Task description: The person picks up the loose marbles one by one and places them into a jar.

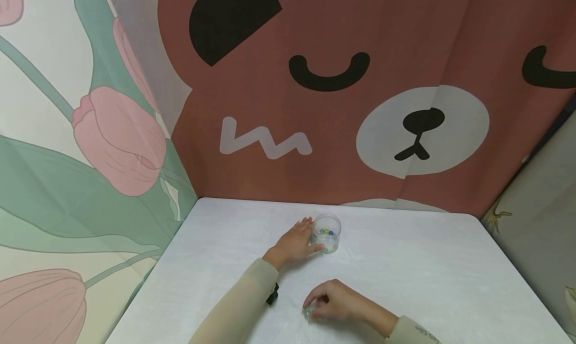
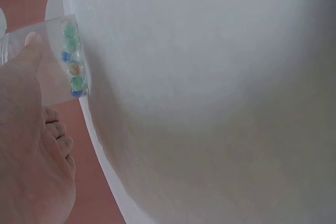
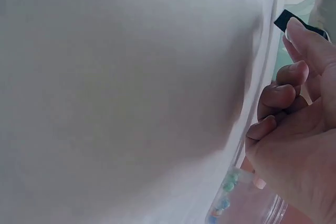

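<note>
A clear round jar [image 1: 333, 242] stands on the white table, with several green, blue and orange-streaked marbles [image 2: 73, 66] at its bottom. My left hand [image 1: 293, 241] holds the jar from its left side. Its thumb [image 2: 32, 51] lies across the near wall, and the other fingers reach toward the far side. Nearer the front edge, my right hand [image 1: 337, 301] pinches a greenish glass marble [image 1: 308, 312] between thumb and fingertips, low over the table. The right wrist view does not show that marble clearly; the hand [image 3: 294, 108] has its fingers bent there.
The white table [image 1: 432, 269] reaches out on both sides of the hands. Behind it hangs a brown cloth [image 1: 333, 169] with a bear face, and at the left a tulip-print cloth [image 1: 121, 139]. A black strap piece [image 1: 272, 295] is at the left wrist.
</note>
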Motion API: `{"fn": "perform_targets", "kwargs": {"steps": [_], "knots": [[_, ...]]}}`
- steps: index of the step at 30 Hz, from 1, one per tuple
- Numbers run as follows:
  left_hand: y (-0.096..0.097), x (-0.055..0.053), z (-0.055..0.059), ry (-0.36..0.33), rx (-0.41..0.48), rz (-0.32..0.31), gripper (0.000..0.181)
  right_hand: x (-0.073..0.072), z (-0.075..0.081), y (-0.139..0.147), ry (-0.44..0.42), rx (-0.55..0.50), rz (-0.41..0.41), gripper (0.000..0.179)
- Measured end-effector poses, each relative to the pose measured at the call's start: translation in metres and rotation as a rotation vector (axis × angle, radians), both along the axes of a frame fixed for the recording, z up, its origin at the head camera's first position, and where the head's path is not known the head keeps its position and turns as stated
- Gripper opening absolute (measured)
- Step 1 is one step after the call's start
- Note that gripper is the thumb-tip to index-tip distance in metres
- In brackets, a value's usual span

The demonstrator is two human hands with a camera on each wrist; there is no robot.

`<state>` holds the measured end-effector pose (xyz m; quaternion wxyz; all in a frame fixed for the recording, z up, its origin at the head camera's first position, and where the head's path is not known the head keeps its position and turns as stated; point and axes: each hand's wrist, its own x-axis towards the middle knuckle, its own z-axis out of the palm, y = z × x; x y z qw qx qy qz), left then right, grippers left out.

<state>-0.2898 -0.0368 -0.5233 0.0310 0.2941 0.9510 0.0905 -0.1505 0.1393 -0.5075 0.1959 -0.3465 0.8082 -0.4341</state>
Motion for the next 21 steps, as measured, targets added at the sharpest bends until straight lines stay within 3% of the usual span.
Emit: {"fn": "perform_targets", "kwargs": {"steps": [21], "knots": [[0.0,0.001,0.002,-0.01,0.014,0.002,0.092,-0.014,0.012,0.011,0.058,0.024,-0.108,0.016]]}}
